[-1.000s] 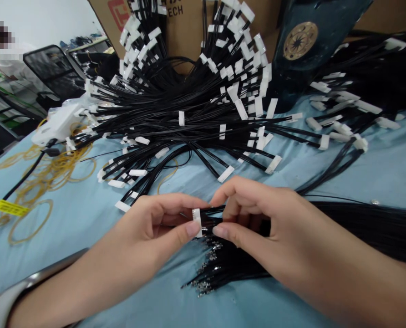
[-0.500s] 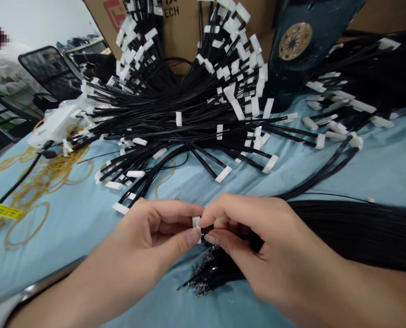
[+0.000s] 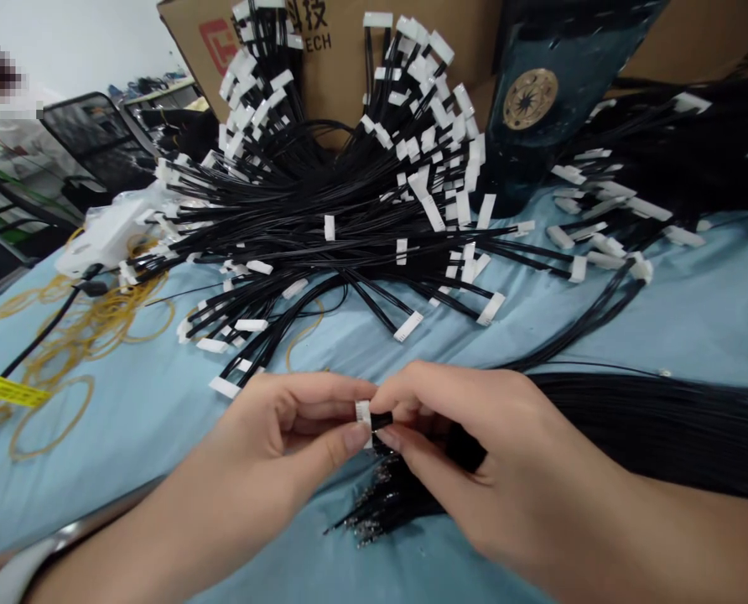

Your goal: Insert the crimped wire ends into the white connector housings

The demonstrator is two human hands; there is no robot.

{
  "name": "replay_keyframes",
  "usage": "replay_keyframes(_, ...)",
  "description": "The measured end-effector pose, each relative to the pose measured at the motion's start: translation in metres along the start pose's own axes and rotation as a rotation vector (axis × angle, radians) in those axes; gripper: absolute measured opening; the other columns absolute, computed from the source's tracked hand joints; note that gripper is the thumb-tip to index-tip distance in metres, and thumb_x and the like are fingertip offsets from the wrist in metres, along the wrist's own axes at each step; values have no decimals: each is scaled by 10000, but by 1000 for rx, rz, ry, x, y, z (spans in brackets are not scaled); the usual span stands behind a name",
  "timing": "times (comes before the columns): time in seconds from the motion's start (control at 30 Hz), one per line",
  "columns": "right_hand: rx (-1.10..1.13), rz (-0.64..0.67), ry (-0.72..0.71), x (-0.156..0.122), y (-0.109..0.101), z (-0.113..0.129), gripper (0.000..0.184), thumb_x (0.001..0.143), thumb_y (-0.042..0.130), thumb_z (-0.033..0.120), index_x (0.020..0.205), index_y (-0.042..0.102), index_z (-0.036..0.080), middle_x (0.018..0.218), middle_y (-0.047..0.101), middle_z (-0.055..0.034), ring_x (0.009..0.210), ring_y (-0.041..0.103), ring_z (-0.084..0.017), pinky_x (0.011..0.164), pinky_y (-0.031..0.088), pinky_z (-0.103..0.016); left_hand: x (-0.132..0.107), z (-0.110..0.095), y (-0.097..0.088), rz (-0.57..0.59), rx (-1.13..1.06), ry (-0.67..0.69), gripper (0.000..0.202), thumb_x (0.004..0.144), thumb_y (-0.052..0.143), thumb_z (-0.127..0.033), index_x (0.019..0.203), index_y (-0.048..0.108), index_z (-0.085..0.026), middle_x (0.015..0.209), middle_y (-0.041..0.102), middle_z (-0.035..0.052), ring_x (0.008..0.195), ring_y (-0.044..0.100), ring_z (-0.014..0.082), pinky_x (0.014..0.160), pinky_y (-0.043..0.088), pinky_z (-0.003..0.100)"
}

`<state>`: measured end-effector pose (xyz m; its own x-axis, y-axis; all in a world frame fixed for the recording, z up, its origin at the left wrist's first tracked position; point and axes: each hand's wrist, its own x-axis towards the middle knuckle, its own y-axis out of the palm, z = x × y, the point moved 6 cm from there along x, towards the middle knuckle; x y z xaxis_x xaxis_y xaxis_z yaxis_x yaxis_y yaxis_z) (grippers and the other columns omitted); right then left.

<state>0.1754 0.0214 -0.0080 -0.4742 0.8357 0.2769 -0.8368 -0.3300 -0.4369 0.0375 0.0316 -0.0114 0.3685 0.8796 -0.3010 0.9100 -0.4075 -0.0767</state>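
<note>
My left hand (image 3: 279, 428) pinches a small white plastic connector (image 3: 362, 412) between thumb and fingertips. My right hand (image 3: 455, 428) grips the short black wires (image 3: 380, 419) right behind that connector, and the two hands nearly touch. Below them lies a loose bunch of black wires with bare metal crimp terminals (image 3: 374, 507). A thick bundle of black wires (image 3: 651, 428) runs off to the right under my right wrist. Beyond my hands, a large fan of black wire harnesses with white connectors (image 3: 324, 205) spreads over the table.
A light blue cloth (image 3: 116, 453) covers the table, with yellow rubber bands (image 3: 90, 323) and a yellow tag (image 3: 14, 392) at left. A white plastic block (image 3: 103, 236) sits at the fan's edge. Cardboard boxes (image 3: 342, 59) and a dark blue panel with a gold emblem (image 3: 525, 99) stand behind.
My hands have drawn closer together around the white connector, and my right fingers now sit against it. The view has shifted slightly, and the table items appear a little further left.
</note>
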Motion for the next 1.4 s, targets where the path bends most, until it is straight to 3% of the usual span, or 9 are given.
replay_keyframes(0.27, 101, 17, 125, -1, -3, -8, 189, 892, 508, 62, 905, 551, 245, 722, 584, 82, 609, 531, -75, 558, 436, -191, 1, 3, -7, -83, 81, -12, 156, 762, 733, -176, 854, 829, -256, 811, 860, -6, 740, 819, 181, 673, 631, 159)
replay_keyframes(0.4, 166, 35, 174, -2, 0, -11, 205, 895, 514, 93, 951, 585, 277, 676, 535, 80, 605, 527, -97, 532, 427, -209, 0, 2, -11, -132, 133, -4, 150, 728, 748, -195, 831, 829, -268, 752, 839, -13, 633, 786, 169, 601, 631, 179)
replay_keyframes(0.57, 134, -20, 190, 1, -5, -11, 167, 882, 550, 128, 930, 621, 271, 680, 555, 50, 611, 554, -117, 527, 447, -219, 2, 1, -12, -120, 146, 4, 143, 738, 744, -203, 818, 832, -282, 719, 826, -28, 640, 774, 155, 597, 606, 155)
replay_keyframes(0.7, 76, -1, 172, 7, -8, -12, 123, 862, 635, 198, 966, 663, 257, 657, 580, 31, 607, 581, -136, 514, 459, -227, 3, 3, -12, -96, 132, -9, 140, 768, 744, -213, 851, 830, -287, 774, 836, -20, 692, 764, 163, 617, 594, 171)
replay_keyframes(0.83, 57, 12, 163, 9, -9, -15, 132, 864, 649, 227, 990, 674, 257, 650, 587, 33, 614, 587, -138, 525, 466, -228, 4, 4, -11, -106, 90, -22, 169, 802, 751, -288, 955, 819, -262, 797, 830, 17, 827, 758, 234, 676, 605, 263)
replay_keyframes(1.03, 131, 12, 172, 4, -2, -16, 152, 866, 596, 143, 969, 642, 244, 655, 588, 53, 582, 561, -108, 534, 452, -211, 10, 2, -7, -153, 61, -23, 309, 850, 705, -396, 1108, 784, -245, 795, 824, 29, 950, 738, 271, 720, 591, 295)
replay_keyframes(1.17, 185, -2, 131, 2, -1, -11, 204, 858, 534, 52, 943, 602, 225, 671, 565, 78, 576, 534, -73, 547, 432, -183, 5, 1, -5, -129, 66, -26, 261, 848, 710, -336, 1069, 798, -228, 789, 834, 27, 924, 755, 260, 713, 601, 283)
replay_keyframes(1.3, 141, 17, 98, 1, -1, -6, 192, 863, 541, 35, 916, 599, 210, 713, 591, 68, 630, 568, -73, 583, 441, -177, 1, 2, -5, -45, 69, -29, 163, 808, 724, -190, 917, 828, -252, 813, 851, -11, 781, 795, 201, 682, 620, 218)
replay_keyframes(1.4, 119, 11, 99, 2, 0, -5, 208, 870, 519, 25, 907, 589, 218, 746, 626, 61, 650, 591, -81, 617, 466, -185, 1, 1, -7, -66, 122, -18, 181, 786, 741, -173, 881, 837, -293, 811, 854, -42, 716, 802, 175, 632, 617, 165)
